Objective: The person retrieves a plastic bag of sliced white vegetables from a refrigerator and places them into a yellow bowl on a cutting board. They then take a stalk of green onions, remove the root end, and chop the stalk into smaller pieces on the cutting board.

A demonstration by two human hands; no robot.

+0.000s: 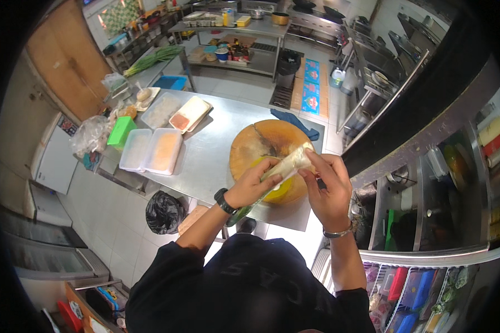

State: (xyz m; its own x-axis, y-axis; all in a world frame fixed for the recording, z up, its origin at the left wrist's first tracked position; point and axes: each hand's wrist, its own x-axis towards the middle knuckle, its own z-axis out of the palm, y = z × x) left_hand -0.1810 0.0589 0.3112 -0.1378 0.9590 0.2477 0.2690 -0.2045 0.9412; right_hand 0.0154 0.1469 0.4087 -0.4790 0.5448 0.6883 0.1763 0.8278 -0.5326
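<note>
In my left hand is a long, pale bundle with a green lower end, shiny as if in clear plastic; it looks like a leafy vegetable, but I cannot tell which. The fingers of my right hand pinch its upper end. Both hands are above a round wooden chopping block, which has a dark crack. Directly below the bundle a yellow bowl or dish rests on the block, partly hidden by my left hand.
The block stands on a steel table. A dark blue cloth lies behind it. To the left are lidded plastic containers, a white tray with minced food and a green box. An open refrigerator is at right; a black-bagged bin stands below.
</note>
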